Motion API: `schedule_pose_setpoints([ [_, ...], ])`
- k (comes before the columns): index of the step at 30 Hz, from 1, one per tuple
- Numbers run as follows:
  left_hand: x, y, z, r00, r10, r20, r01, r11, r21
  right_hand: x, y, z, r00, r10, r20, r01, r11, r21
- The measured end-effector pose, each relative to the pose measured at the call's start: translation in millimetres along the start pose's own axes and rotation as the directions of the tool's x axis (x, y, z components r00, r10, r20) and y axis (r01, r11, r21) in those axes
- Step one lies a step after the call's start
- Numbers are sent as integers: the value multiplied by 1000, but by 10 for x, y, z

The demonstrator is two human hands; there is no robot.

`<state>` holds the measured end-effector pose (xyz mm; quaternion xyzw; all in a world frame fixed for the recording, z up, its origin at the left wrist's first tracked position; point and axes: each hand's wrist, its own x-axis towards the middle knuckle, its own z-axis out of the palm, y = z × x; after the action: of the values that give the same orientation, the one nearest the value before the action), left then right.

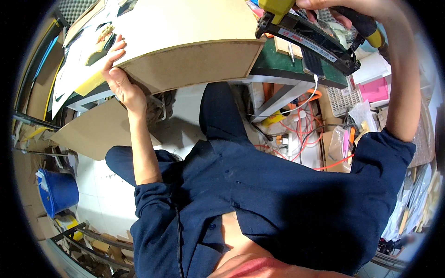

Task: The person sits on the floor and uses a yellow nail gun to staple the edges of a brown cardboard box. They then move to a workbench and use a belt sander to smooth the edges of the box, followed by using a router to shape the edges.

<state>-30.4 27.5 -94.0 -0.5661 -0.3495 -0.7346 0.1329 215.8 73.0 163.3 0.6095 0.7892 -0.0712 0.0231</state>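
Observation:
A tan box-like piece made of thin wooden boards (pixel 187 65) lies on the green-topped workbench, its front side panel facing me. My left hand (pixel 124 90) grips its left end, with the thumb against the near face and the fingers up along the edge. At the upper right, my right hand (pixel 345 11) is wrapped around the handle of a yellow and black nail gun (pixel 303 44). The gun's nose is close to the right end of the wooden piece; whether they touch I cannot tell. Part of the right hand is cut off by the frame's top.
On the green bench top (pixel 273 62) lie a phone (pixel 316 62) with a white cable and a pen (pixel 291 52). Red cords (pixel 303 134) tangle below at the right. A loose board (pixel 99 129) leans under the bench's left side. A blue bucket (pixel 62 191) stands at the left.

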Motion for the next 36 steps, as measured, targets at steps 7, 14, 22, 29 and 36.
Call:
schedule_pose_setpoints([
  [7, 30, -20, 70, 1000, 25, 18, -24, 999, -24, 79, 438, -245, 909, -337, 246, 307, 939, 155],
  [14, 19, -39, 107, 1000, 0, -1, 0, 998, -65, 121, 477, -203, 913, -335, 233, 303, 939, 164],
  [22, 34, 2, 108, 1000, -11, 0, 11, 999, -37, -3, 157, -102, 993, -82, 83, 82, 997, 0],
  [29, 32, 2, 69, 1000, -10, 12, 10, 1000, -14, 143, 1002, -101, 944, -329, -11, 323, 919, 228],
  [36, 33, 62, 132, 999, -31, -13, 31, 999, 7, 254, 2494, 612, 918, -37, -396, 161, 945, 284],
])
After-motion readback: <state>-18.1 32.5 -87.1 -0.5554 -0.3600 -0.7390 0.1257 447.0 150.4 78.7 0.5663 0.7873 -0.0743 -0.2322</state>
